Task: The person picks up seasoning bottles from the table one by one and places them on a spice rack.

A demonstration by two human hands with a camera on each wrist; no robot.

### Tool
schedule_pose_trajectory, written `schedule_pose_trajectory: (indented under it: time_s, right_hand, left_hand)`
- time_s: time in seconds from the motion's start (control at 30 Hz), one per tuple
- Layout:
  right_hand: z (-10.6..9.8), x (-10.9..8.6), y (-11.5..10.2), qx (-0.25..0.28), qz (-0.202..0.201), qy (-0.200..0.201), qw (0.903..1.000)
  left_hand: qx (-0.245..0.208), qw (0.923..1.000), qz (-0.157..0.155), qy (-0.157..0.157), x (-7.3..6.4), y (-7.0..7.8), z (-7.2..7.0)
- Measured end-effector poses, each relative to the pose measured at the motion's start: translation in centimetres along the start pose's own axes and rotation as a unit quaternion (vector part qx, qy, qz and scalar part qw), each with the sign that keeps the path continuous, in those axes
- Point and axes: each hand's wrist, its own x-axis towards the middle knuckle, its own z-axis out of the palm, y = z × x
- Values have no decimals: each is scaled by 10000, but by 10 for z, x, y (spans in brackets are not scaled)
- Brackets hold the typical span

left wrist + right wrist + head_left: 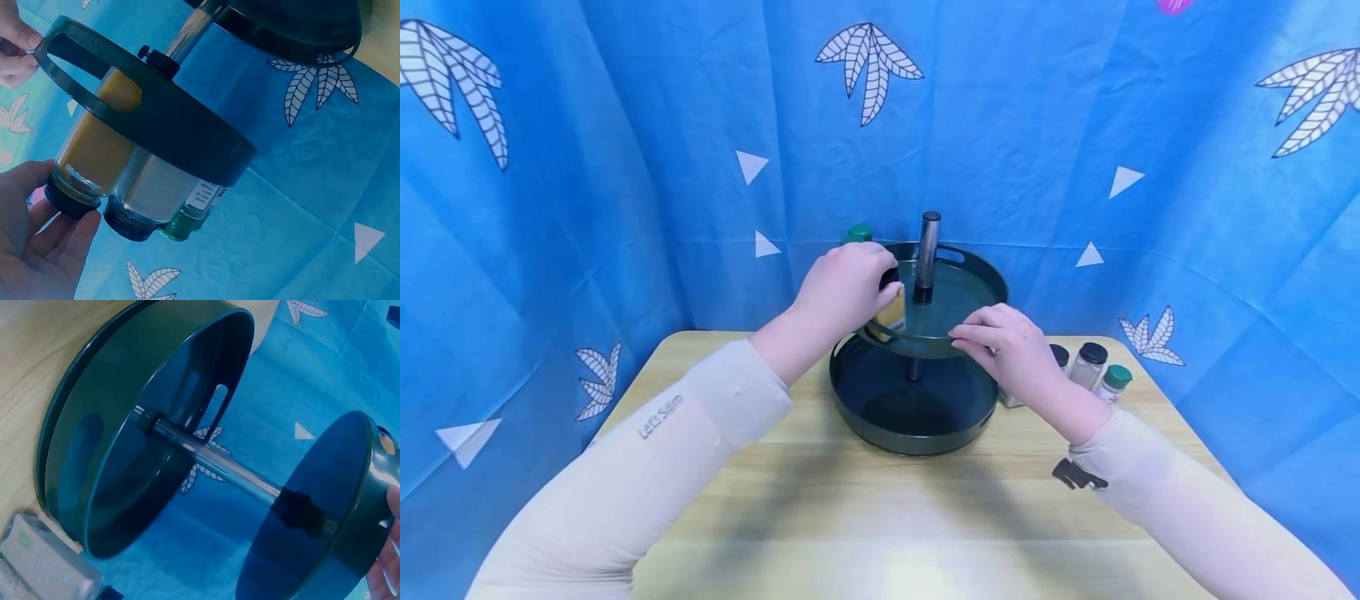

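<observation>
A dark green two-tier turntable stands on the table, its upper tray [970,287] held above the lower tray [917,442] by a metal post [928,250]. My left hand [848,287] grips the black cap of a glass spice jar [97,150] with yellow contents, at the left side of the upper tray. Beside that jar are a black-capped jar of pale powder [156,184] and a green-capped jar [178,226]. At the front right of the upper tray, my right hand [1011,346] pinches the rim between thumb and fingers. The lower tray holds no jars.
Right of the turntable, partly behind my right forearm, several jars stand on the wooden table [865,517]: a black-capped jar [1087,368] and a green-capped one [1115,382] among them. A blue patterned curtain [700,108] hangs around the table's back and sides.
</observation>
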Motion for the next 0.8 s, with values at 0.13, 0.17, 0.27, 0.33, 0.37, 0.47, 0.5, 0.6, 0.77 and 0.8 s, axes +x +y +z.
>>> schedule_pose_trajectory:
  time_s: [0.13,0.17,0.27,0.33,0.37,0.47,0.5,0.6,0.77,0.8]
  right_hand:
    - [1,0,-1,-4,34,-13,10000]
    - [1,0,-1,-12,43,-11,10000]
    - [1,-1,0,-13,50,-24,10000]
    - [1,-1,0,-18,47,-30,10000]
    - [1,-1,0,-16,50,-33,10000]
    - [1,0,-1,-17,57,-46,10000]
    - [1,0,-1,-15,53,-39,10000]
    - [1,0,-1,-18,54,-32,10000]
    - [1,1,-2,-29,84,-38,10000]
    - [1,1,-2,-26,90,-42,9999]
  left_hand:
    - [-29,10000,64,30,-2,-1,2]
    - [-43,9999,90,33,-2,-1,2]
    - [-65,9999,147,63,-2,-1,4]
    - [-87,9998,171,88,-2,-2,4]
    - [-109,9997,186,111,-2,-2,5]
    - [-161,9994,225,185,-3,-3,5]
    - [-184,9993,238,205,-4,-4,5]
    - [-219,9991,274,248,-4,-5,6]
    - [-278,9986,320,304,-6,-6,6]
    - [-293,9985,329,327,-7,-7,6]
